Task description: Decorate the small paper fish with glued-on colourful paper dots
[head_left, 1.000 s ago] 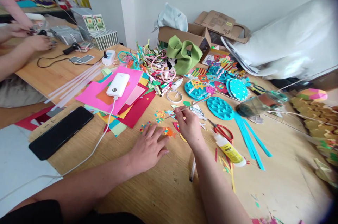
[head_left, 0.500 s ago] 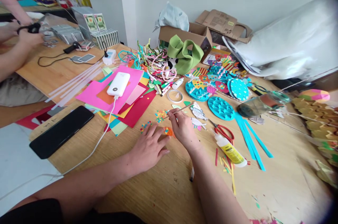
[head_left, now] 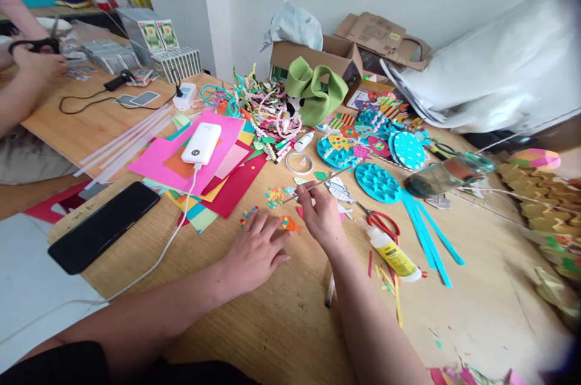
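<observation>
The left hand (head_left: 254,252) lies flat on the wooden table (head_left: 281,324), fingers spread and grasping nothing, with the fingertips pressing right beside a little orange paper fish (head_left: 290,225), probably to keep it from sliding. That fish sits around the middle of the table, between both hands. The right hand (head_left: 321,215) is pinched around a thin wooden stick (head_left: 318,184), held like a pencil, with its far end angled up toward the teal discs (head_left: 377,183); the near tip points at the scattered confetti bits (head_left: 275,196), which would suit picking up tiny pieces.

Just right of that hand are red scissors (head_left: 384,223) and a glue bottle (head_left: 394,250) lying on its side, both within easy reach. Further toward the left edge there's a stack of coloured paper (head_left: 218,182) with a white power bank (head_left: 202,143) on top, and a black phone (head_left: 103,226) near the table's corner. At the far left, another person's hands (head_left: 34,61) hold black scissors.
</observation>
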{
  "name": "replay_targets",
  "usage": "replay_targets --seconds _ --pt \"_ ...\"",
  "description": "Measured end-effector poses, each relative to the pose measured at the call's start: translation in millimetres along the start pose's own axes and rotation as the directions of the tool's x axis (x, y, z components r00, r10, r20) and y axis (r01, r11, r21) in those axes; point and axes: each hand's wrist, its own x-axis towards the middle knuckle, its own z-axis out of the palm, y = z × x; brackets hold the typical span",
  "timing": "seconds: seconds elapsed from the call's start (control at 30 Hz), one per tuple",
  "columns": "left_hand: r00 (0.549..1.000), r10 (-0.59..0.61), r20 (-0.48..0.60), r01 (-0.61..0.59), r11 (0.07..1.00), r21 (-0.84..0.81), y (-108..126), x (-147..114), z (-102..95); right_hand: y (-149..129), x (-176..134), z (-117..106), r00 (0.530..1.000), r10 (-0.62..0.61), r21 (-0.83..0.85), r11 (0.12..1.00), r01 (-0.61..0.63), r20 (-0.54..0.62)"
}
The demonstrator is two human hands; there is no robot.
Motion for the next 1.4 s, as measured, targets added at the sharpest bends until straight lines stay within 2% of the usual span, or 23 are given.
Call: replay_targets --seconds 0.17,0.37,0.77,1.4 --pt "1.000 0.010 -0.008 -0.010 1.000 -0.011 -0.7 0.0 -0.3 -1.3 -9.0 -7.6 0.998 0.042 -0.020 0.999 -0.043 -0.052" --pt "1.000 0.008 0.005 -0.008 1.000 -0.007 -0.6 0.3 0.4 2.2 -29.3 -3.1 0.990 0.028 -0.048 0.998 -0.035 -0.136" --pt "1.000 -0.005 0.008 0.005 1.000 0.000 0.4 0.4 -0.5 12.0 -33.9 4.6 0.996 -0.042 -0.104 0.994 0.034 -0.077" --pt "1.000 0.007 -0.004 -0.007 1.000 -0.016 -1.2 -0.6 2.9 13.5 -34.3 8.1 0.997 -0.051 -0.116 0.992 0.045 -0.052"
